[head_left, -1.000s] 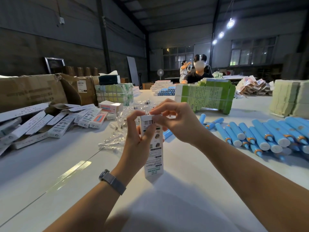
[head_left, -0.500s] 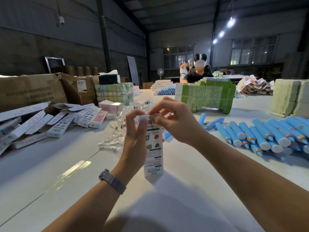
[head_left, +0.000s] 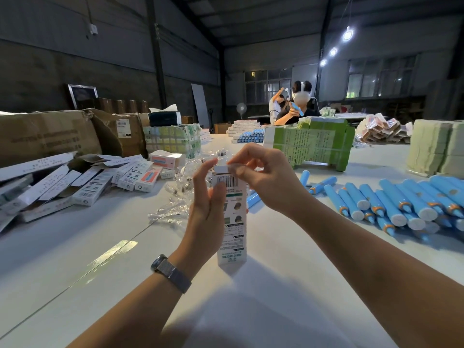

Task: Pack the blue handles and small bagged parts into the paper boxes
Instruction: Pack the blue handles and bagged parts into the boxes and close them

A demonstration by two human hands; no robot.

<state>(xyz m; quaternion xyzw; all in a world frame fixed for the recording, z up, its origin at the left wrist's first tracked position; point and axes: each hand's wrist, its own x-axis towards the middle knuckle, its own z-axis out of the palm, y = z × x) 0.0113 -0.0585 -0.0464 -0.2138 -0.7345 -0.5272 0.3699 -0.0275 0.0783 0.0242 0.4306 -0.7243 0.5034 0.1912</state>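
**A:** Status on the box?

**B:** I see the tall narrow white printed paper box [head_left: 232,222] upright above the white table [head_left: 75,259], centre of view, barcode near its top. Left hand [head_left: 208,197] wraps the upper part from the left, thumb across the front face, index fingertip at the top flap. Watch with a grey mesh band [head_left: 172,272] on that wrist.

**A:** Right hand?

**B:** Right hand [head_left: 263,177] is at the top end, thumb and forefinger pinching the small white end flap [head_left: 222,169]. Other fingers curled, not touching the box as far as I can tell.

**A:** Flap shut?

**B:** Can't tell. It's bent over the opening, hands cover the edges. Contents not visible either.

**A:** Stock?

**B:** Blue cylindrical handles with orange rings and white end caps [head_left: 391,204], a row lying on the table to my right, well apart from the box. One more blue handle [head_left: 252,199] just behind the box, partly hidden. Clear crinkled plastic bags with small dark parts [head_left: 179,192] in a loose pile just left of the hands. Heap of white printed boxes, some with open flaps [head_left: 88,182], far left. Brown cardboard carton [head_left: 47,136] behind them.

**A:** Anything else?

**B:** Green bundled stack of flat cartons [head_left: 316,144] mid-table. Person in a dark top [head_left: 298,109] at the far end holding something blue.
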